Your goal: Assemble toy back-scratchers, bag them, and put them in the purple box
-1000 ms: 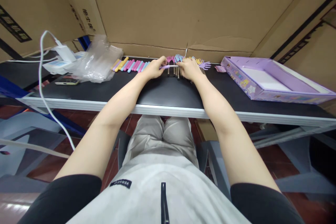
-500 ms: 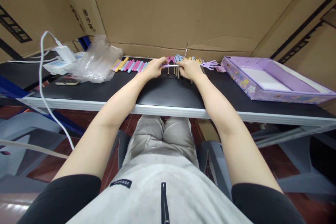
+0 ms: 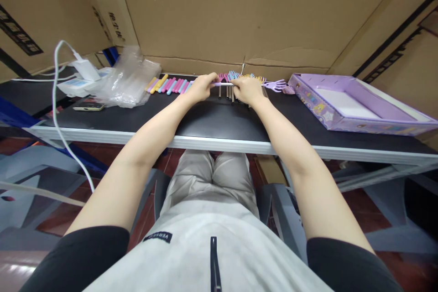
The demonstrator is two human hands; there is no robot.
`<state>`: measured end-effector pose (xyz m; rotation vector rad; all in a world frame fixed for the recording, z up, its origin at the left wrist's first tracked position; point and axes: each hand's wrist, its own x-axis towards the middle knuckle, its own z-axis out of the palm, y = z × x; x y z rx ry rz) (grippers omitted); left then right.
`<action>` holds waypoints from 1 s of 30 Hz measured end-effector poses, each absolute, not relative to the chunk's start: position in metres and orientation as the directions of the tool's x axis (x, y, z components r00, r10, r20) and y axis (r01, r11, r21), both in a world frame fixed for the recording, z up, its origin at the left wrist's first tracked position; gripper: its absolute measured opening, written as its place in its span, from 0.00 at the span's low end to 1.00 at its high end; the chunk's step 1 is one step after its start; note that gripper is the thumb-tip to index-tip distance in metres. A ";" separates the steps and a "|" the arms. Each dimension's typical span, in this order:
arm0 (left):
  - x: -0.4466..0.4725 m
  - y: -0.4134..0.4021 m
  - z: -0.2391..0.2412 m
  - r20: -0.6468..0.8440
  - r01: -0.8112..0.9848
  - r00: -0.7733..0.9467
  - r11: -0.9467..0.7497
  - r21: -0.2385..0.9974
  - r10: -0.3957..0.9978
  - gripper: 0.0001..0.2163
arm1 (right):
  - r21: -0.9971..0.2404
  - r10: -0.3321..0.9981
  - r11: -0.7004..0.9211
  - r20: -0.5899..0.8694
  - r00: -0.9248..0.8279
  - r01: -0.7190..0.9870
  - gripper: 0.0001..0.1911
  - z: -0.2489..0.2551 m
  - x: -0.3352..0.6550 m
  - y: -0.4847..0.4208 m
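A purple back scratcher (image 3: 274,85) lies crosswise between my hands, its claw-shaped head sticking out to the right. My left hand (image 3: 204,87) is closed around its purple handle end. My right hand (image 3: 248,90) pinches the metal rod nearer the head, and a short stretch of silvery rod shows between the two hands. Behind and under my right hand are several back scratcher heads (image 3: 234,75) in pink, blue and yellow, with metal rods (image 3: 229,92) pointing toward me. Left of my left hand lies a row of coloured handles (image 3: 175,85). My fingertips are partly hidden.
An open purple box (image 3: 345,102) stands at the right of the black table (image 3: 219,118). To the left lie clear plastic bags (image 3: 126,82), a phone-like device (image 3: 88,106) and a white charger (image 3: 87,70) with a cable. Cardboard (image 3: 212,13) walls the back.
The back scratcher's head has shifted very slightly to the right. Both hands keep their hold, almost in the same place.
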<state>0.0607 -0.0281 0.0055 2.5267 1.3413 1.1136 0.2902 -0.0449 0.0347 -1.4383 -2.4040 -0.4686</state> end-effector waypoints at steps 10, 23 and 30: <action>0.060 -0.027 0.006 0.593 0.665 0.383 -0.657 0.355 0.708 0.10 | 0.123 0.766 0.447 0.460 -0.450 0.886 0.26 0.035 0.291 -0.044; 0.057 -0.025 0.004 0.586 0.707 0.426 -0.657 0.260 0.690 0.11 | -0.002 0.785 0.469 0.459 -0.416 0.883 0.28 0.031 0.289 -0.036; 0.053 -0.024 0.013 0.558 0.752 0.424 -0.621 0.222 0.713 0.12 | -0.006 0.786 0.468 0.460 -0.413 0.884 0.27 0.031 0.287 -0.032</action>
